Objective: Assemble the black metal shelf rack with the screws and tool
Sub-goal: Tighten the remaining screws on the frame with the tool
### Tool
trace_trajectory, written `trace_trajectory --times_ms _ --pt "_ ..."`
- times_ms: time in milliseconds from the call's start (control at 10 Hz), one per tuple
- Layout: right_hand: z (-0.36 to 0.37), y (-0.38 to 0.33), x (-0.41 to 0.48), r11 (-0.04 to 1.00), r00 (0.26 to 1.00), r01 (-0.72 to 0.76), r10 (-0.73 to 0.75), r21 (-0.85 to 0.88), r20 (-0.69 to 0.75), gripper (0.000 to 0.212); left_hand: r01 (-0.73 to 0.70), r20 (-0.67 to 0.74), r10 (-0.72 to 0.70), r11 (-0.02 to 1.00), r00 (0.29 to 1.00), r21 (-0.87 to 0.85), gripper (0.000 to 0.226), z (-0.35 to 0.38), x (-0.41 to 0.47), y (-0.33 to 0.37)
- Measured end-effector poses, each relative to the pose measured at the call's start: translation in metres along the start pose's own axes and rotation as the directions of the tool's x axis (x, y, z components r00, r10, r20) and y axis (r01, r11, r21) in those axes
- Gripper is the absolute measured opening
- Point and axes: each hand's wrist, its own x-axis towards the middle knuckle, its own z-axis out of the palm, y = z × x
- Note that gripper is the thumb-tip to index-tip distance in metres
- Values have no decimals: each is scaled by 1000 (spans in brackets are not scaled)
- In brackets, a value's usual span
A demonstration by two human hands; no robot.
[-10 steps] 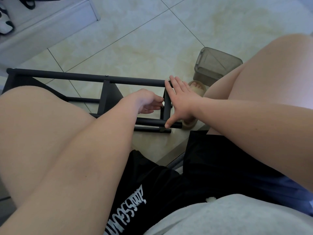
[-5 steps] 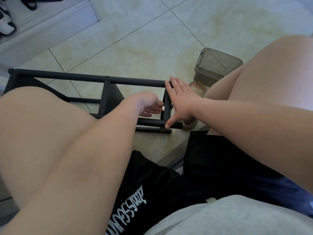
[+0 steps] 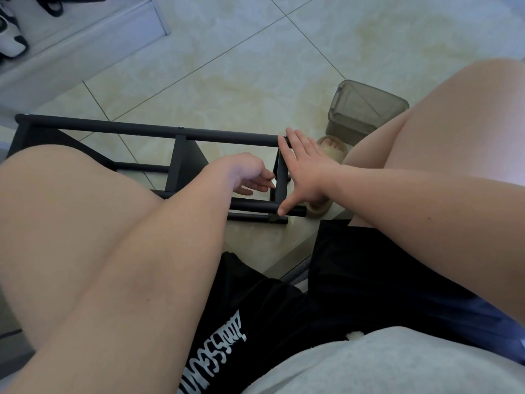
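Black rack (image 3: 181,137) lies on its side on tiled floor (image 3: 227,66), between knees, end joints within reach. Right hand (image 3: 308,177) spread flat, fingers straight, pressed against end upright (image 3: 281,182): fingertips at top bar, thumb on lower bar, likely bracing frame square. Left hand (image 3: 248,174) reaches inside frame at same upright, fingers curled; pinching screw or not, can't tell. Lidded plastic box (image 3: 366,115) just beyond.

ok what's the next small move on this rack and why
Probably ease the left hand up to the inner face of the rack's end panel to work the joint: the right hand lies flat on the panel's outer side, thumb on the lower bar, bracing it. Whether the left hand holds anything is unclear.
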Motion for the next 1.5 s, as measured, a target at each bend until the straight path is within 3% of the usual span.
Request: trace_trajectory --times_ms 800,1100,1500 --pt "-1 0 0 1000 1000 4 -4 -15 3 166 -60 48 60 998 997 5 21 -3 -12 -15" --pt "0 1 0 1000 1000 9 -9 -20 5 165 -83 37 77 975 996 206 11 -7 -12 -18" --pt "3 2 2 1000 1000 17 -17 -5 1 166 -73 -33 106 847 994 527 26 -6 -27 -17"
